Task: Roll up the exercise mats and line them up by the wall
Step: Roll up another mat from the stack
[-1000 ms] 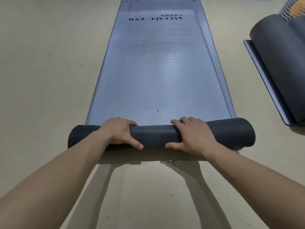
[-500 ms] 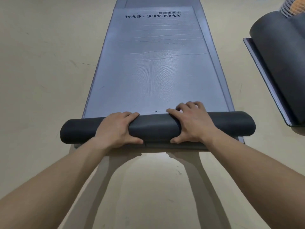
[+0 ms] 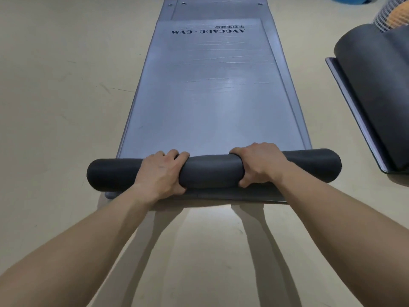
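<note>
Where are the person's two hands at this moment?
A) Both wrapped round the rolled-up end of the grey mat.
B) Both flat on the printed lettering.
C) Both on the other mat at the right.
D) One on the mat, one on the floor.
A: the left hand and the right hand each curl round the roll at the near end of the grey mat.

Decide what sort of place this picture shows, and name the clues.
Probably a gym or exercise studio: a long grey foam exercise mat printed "AVOCADO GYM" lies partly rolled on a smooth beige floor, beside another dark rolled mat.
</note>
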`<action>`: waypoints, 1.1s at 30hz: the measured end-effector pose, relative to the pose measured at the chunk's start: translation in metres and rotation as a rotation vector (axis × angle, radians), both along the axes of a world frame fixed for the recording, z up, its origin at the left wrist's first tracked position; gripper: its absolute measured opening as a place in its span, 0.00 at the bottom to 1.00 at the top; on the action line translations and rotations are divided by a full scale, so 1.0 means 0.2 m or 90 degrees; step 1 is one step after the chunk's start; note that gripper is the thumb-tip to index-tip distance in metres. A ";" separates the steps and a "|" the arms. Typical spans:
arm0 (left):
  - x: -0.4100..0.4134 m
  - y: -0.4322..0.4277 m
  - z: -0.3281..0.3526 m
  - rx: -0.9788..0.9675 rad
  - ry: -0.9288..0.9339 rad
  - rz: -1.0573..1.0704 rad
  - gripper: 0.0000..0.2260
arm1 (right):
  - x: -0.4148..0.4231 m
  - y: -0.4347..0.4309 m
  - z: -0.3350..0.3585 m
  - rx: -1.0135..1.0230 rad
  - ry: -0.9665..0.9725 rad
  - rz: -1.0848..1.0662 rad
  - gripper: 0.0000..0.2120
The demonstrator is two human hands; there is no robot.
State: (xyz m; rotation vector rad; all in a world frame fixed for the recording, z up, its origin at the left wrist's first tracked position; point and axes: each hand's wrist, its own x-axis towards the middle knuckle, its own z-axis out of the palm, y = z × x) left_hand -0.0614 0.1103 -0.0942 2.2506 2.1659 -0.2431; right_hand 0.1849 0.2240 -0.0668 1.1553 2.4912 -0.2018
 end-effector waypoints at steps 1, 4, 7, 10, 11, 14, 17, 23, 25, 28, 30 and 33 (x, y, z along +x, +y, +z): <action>0.01 -0.02 0.02 -0.037 -0.007 -0.018 0.32 | 0.02 -0.02 0.01 -0.039 -0.014 0.003 0.38; 0.01 -0.03 0.06 -0.160 -0.048 -0.038 0.34 | 0.09 -0.07 0.02 -0.137 -0.005 -0.020 0.41; -0.02 0.08 0.07 -0.257 -0.109 -0.005 0.38 | 0.13 -0.19 -0.07 0.037 0.054 0.036 0.52; -0.05 0.17 0.06 -0.356 -0.160 0.033 0.43 | 0.13 -0.26 -0.19 0.115 0.071 0.033 0.57; -0.05 0.18 0.05 -0.350 -0.160 0.037 0.47 | 0.11 -0.24 -0.21 0.103 0.078 0.027 0.56; 0.01 0.09 -0.02 -0.184 -0.067 -0.009 0.57 | 0.07 -0.10 -0.19 0.030 0.076 0.028 0.55; 0.08 0.00 -0.10 -0.064 -0.032 -0.027 0.55 | 0.06 -0.03 -0.19 -0.009 0.066 0.026 0.58; 0.00 0.15 -0.07 -0.122 -0.116 -0.037 0.53 | 0.08 -0.16 -0.32 0.184 0.129 0.042 0.55; 0.02 0.10 -0.10 -0.083 -0.070 -0.023 0.55 | 0.05 -0.11 -0.30 0.145 0.111 0.038 0.56; 0.05 0.06 -0.13 -0.036 -0.026 0.005 0.52 | 0.01 -0.01 -0.21 0.060 0.074 0.038 0.54; 0.04 0.11 -0.08 -0.066 -0.049 0.009 0.48 | -0.01 0.02 -0.14 0.005 0.056 0.022 0.51; 0.03 0.09 0.00 -0.181 -0.111 0.002 0.43 | -0.02 -0.03 -0.05 -0.138 0.039 0.003 0.46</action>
